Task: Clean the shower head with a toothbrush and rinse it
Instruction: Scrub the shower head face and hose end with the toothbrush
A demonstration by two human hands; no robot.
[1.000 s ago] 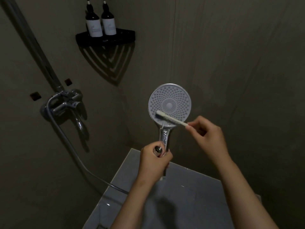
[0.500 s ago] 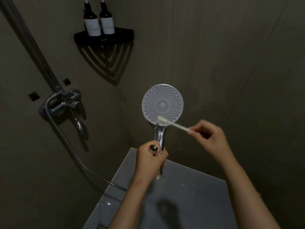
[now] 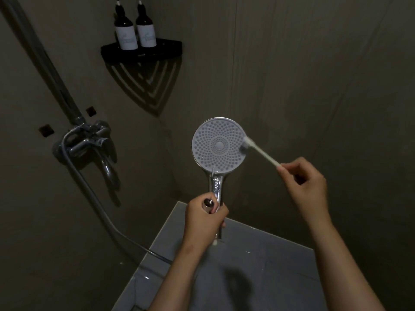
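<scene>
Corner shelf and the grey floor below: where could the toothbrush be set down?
The corner shelf is crowded at its left by two bottles; its right part, toward the wall, looks bare. The grey floor between the two forearms and right of the hose also looks bare, though it is dim.

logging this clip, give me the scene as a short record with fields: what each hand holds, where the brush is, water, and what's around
left hand: grips the chrome handle of the shower head, face toward the camera
right hand: holds the toothbrush by its handle end
brush position: bristles at the right rim of the face
water: none visible from the nozzles
surroundings: faucet on the left wall; two bottles on a corner shelf
</scene>
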